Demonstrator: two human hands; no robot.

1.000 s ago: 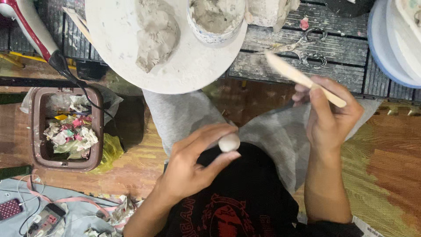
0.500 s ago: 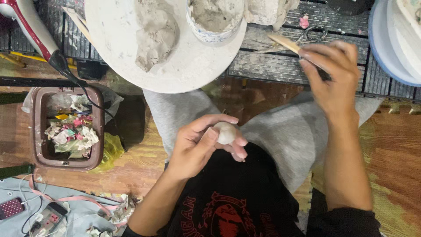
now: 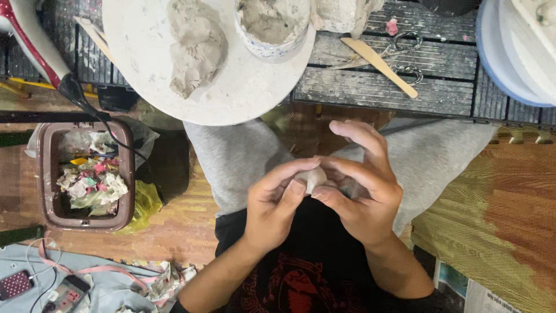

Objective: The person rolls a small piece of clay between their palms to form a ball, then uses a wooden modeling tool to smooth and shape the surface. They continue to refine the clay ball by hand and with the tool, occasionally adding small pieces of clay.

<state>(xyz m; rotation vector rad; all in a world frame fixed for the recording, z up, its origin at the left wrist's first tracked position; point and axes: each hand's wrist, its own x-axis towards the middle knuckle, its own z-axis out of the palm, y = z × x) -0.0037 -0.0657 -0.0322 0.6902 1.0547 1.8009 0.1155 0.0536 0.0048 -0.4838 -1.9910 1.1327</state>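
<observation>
Both hands meet above my lap around a small pale clay ball (image 3: pixel 315 177). My left hand (image 3: pixel 277 203) pinches the ball with thumb and fingers from the left. My right hand (image 3: pixel 362 185) cups it from the right, fingers curled over it. A wooden modelling stick (image 3: pixel 379 59) lies on the dark slatted table (image 3: pixel 382 87), beside a pair of scissors (image 3: pixel 405 55). A lump of grey clay (image 3: pixel 194 46) rests on a round white board (image 3: pixel 145 69), next to a small bowl of clay (image 3: pixel 271 23).
A brown waste bin (image 3: pixel 49 174) with crumpled paper stands on the wooden floor at the left. A pale blue basin (image 3: pixel 504 64) sits at the table's right end. Small devices with cables (image 3: pixel 40 287) lie on cloth at the lower left.
My right hand has put the wooden stick down on the table and come back to the lap. It now joins the left hand on the clay ball.
</observation>
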